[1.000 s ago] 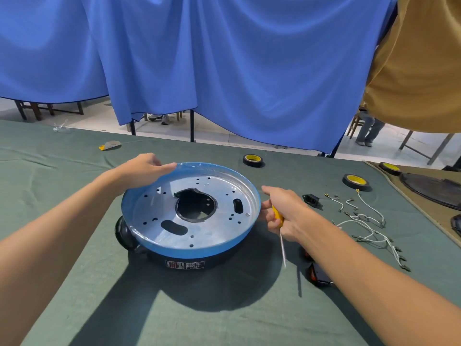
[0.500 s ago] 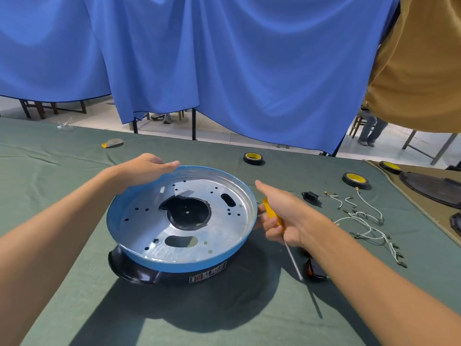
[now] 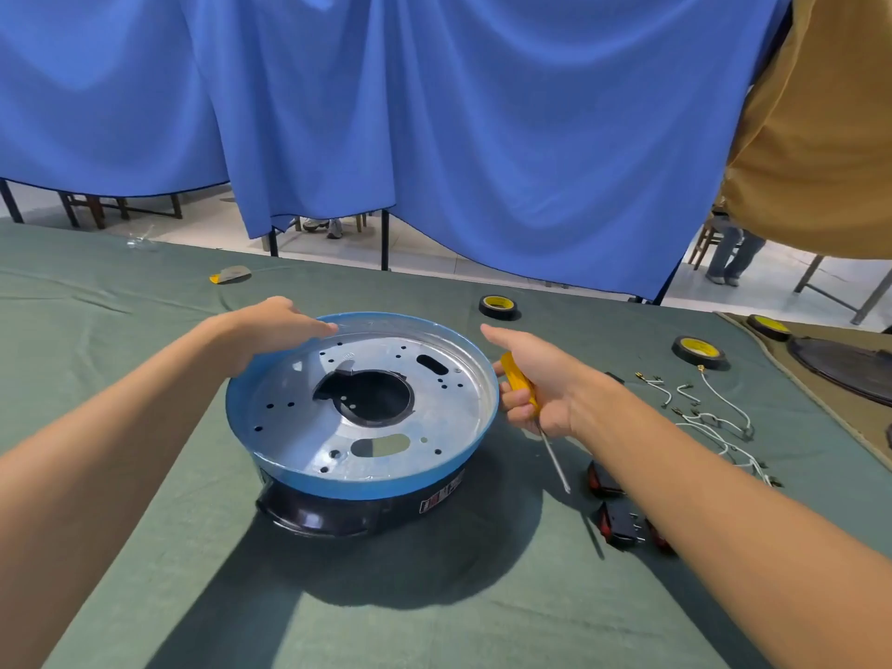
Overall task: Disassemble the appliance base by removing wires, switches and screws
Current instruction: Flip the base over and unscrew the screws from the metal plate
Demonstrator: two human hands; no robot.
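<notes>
The round appliance base [image 3: 362, 480], a black body with a blue-rimmed metal plate on top, sits on the green cloth in front of me. My left hand [image 3: 270, 330] rests on its far left rim, fingers laid over the edge. My right hand [image 3: 536, 379] is at the base's right side and grips a yellow-handled screwdriver [image 3: 526, 393], the shaft pointing down toward me, index finger stretched out. White wires [image 3: 714, 417] and red-and-black switches [image 3: 618, 519] lie on the cloth to the right.
Three rolls of black tape with yellow cores [image 3: 499, 305] [image 3: 700, 352] [image 3: 767, 326] lie at the back and right. A dark round part [image 3: 849, 364] sits on a brown cloth at far right. A small grey and yellow object [image 3: 231, 273] lies back left. Blue curtain hangs behind.
The base has been turned on the cloth; its label has swung from the front toward the right. My right hand has shifted along the right rim, still holding the screwdriver.
</notes>
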